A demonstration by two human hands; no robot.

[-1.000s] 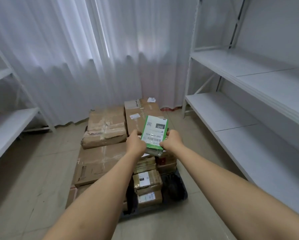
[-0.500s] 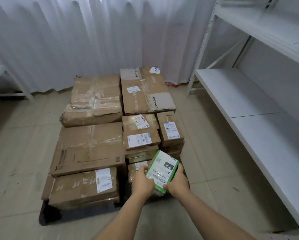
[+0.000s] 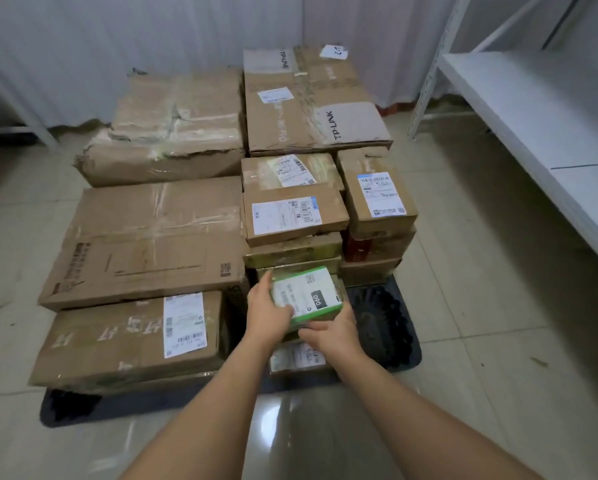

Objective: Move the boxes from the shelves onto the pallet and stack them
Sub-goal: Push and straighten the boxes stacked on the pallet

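Green-edged box [image 3: 306, 296] lower centre, pinched between my hands | left hand [image 3: 269, 315] on its left edge, right hand [image 3: 328, 332] at near edge | long axis slants right | over pallet [image 3: 387, 320] front stack, I'd lower straight.

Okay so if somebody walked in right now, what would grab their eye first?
Most likely the green-edged box held in both hands, left hand and right hand, low over the near right stack. Next, the brown cartons crowding the black pallet, the big TP-LINK carton at the far right. The white shelves stand along the right.
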